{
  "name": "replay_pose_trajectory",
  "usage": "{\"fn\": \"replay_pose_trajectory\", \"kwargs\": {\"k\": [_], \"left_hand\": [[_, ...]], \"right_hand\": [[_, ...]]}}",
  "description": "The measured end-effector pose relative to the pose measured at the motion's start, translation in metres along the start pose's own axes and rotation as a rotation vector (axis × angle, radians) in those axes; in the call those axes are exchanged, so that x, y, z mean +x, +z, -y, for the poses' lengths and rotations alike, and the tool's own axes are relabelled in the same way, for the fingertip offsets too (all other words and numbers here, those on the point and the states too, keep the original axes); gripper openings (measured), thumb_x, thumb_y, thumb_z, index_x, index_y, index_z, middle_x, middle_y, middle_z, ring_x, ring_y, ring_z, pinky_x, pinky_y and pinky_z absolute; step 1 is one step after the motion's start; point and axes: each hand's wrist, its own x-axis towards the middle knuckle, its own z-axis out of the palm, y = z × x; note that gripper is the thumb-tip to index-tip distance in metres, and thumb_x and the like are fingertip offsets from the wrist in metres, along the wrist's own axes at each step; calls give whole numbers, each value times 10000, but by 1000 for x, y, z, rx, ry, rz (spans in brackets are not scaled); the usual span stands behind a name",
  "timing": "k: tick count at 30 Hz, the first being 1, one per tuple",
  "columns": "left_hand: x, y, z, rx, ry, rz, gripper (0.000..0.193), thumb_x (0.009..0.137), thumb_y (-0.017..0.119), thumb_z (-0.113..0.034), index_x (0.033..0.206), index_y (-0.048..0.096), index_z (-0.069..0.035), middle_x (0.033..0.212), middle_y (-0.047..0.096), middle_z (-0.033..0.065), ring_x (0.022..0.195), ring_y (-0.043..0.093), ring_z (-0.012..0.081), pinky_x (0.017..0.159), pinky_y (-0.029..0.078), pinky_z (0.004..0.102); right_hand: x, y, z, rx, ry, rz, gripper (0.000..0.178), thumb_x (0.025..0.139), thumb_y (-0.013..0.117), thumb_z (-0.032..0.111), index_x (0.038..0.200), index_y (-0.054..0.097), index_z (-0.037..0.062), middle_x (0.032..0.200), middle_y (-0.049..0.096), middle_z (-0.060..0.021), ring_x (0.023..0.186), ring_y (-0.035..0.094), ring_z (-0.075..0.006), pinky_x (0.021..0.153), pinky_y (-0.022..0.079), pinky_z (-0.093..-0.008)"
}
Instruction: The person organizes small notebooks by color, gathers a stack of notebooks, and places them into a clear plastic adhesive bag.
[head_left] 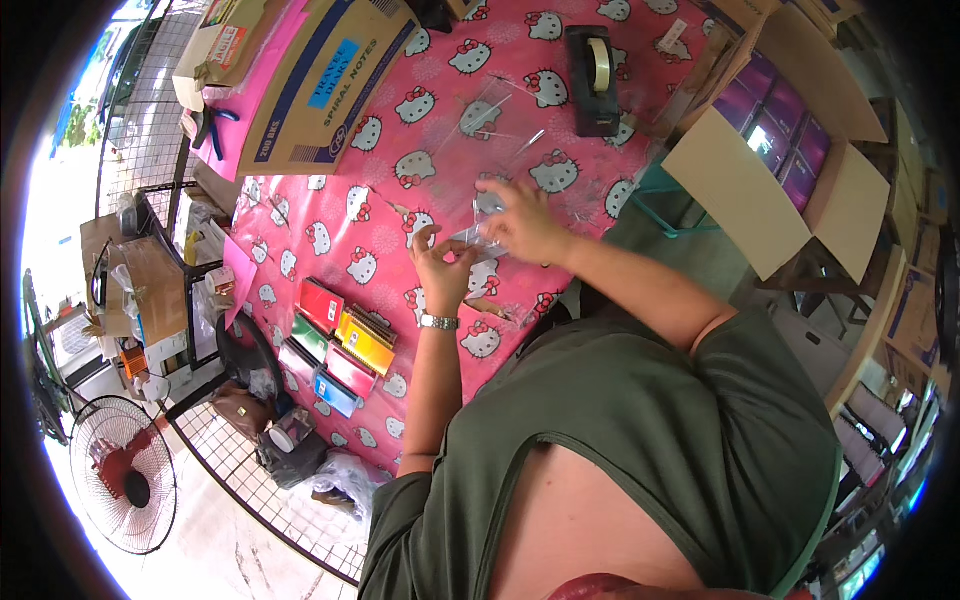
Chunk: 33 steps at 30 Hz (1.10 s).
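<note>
Close in front of me, both hands work at a piece of clear plastic film (478, 240), perhaps a bag; its exact shape is hard to make out. Thumb and fingertips of my left hand (442, 268) are pinched on its left side, and a metal watch is on that wrist. From the right, my right hand (528, 228) grips the film with bent fingers. Beyond them, more clear plastic (490, 125) lies flat on the pink patterned tablecloth (350, 235). Small spiral notebooks in red, yellow, green and blue (365, 340) lie left of my left forearm.
A black tape dispenser (592, 88) stands at the far side. An open carton (745, 195) with purple packs is at right. A closed carton (325, 85) and dark-handled pliers (212, 130) sit far left. A fan (125, 475) and wire rack (265, 505) stand left of the table.
</note>
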Motion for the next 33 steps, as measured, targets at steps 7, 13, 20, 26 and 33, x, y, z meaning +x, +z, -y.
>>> {"fn": "replay_pose_trajectory", "kwargs": {"k": [7,13,20,26,33], "left_hand": [[25,-15,-10,-97,-12,208,310,605,798,-111,877,676,-27,952,616,108,922,571,280,828,459,359],[6,1,21,-668,-214,219,206,793,664,8,999,649,-1,1113,562,48,996,540,128,827,447,251],[-2,19,19,-832,-310,157,194,880,568,5,1064,621,-25,1019,646,15,927,567,88,836,441,245],[-2,15,18,-797,-370,184,173,891,580,-57,1056,615,-23,967,616,6,864,538,84,793,423,236],[-6,19,4,-962,-304,-32,358,892,550,-59,1241,473,-60,1038,591,62,939,530,122,769,445,278]], "right_hand": [[24,-111,-165,458,781,-661,185,874,656,212,854,641,28,771,598,-31,751,596,-145,651,477,-287],[7,-87,-163,842,526,-743,60,905,605,138,890,609,80,773,531,2,680,528,-106,595,453,-245],[1,-28,-178,1619,703,131,81,864,580,40,929,562,85,770,527,0,619,481,-95,530,373,-223],[134,-11,-18,64,-266,1011,477,714,741,471,720,579,22,654,579,-58,590,526,-181,541,407,-351],[112,8,-54,-81,109,1009,583,669,764,550,934,615,52,848,639,-105,760,593,-231,641,470,-362]]}}
